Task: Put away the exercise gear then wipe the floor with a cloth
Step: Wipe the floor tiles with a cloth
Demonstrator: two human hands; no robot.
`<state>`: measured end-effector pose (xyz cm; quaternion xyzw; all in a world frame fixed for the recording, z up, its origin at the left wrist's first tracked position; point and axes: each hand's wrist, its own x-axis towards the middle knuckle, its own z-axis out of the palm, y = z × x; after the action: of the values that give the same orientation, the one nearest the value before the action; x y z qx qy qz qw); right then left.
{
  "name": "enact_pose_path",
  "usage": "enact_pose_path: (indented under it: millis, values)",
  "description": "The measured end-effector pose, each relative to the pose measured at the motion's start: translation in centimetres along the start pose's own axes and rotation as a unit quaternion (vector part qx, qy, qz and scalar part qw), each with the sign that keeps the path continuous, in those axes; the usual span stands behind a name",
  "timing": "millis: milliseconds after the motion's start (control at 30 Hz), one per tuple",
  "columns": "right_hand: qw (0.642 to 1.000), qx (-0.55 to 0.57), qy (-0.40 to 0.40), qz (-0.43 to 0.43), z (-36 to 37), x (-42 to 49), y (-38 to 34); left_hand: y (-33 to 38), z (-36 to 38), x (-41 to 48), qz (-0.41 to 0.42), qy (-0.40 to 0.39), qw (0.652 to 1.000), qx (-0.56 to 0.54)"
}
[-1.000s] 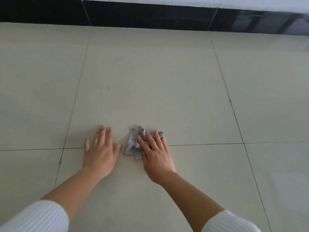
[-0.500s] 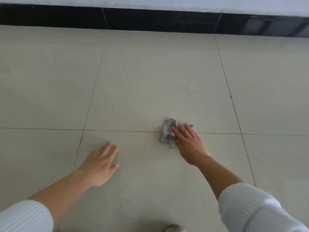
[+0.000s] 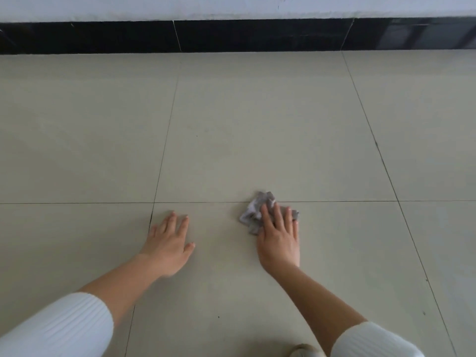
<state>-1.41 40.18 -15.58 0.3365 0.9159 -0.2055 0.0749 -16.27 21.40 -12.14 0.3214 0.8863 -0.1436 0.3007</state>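
Beige tiled floor [image 3: 257, 124] meets a black skirting [image 3: 257, 36].

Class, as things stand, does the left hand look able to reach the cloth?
Probably yes. The left hand lies flat on the floor, beside the cloth, with only bare tile between them. The right hand covers part of the cloth, but its near edge is exposed.

Our left hand [image 3: 168, 244] flat, palm down, fingers spread and pointing forward, our right hand [image 3: 279, 239] flat too, fingers extended and close together, both forearms bare, white ribbed sleeves [image 3: 59, 328] pushed up near our elbows
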Motion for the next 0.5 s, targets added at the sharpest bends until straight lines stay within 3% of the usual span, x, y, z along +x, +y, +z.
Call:
enact_pose_path:
  millis: [100,200,300,400,500]
  values:
    - [0.987,-0.056,-0.059,-0.137,2.1,-2.0,-3.6,-1.6,0.0,-0.4,0.023,0.057,0.998,0.004]
    - [0.943,-0.139,-0.074,-0.295,3.2,-2.9,-4.6,-3.7,0.5,-0.6,0.007,0.094,0.995,-0.016]
    - [0.894,-0.179,-0.098,-0.399,2.2,-0.7,-3.0,-5.8,1.6,-0.7,-0.031,0.079,0.995,-0.045]
    - [0.909,-0.2,-0.075,-0.357,0.4,3.0,-0.6,-7.6,2.7,-1.0,-0.052,0.078,0.992,-0.086]
    - [0.961,-0.187,-0.003,-0.203,-1.1,5.8,1.1,-9.0,3.3,-1.3,-0.064,0.077,0.988,-0.115]
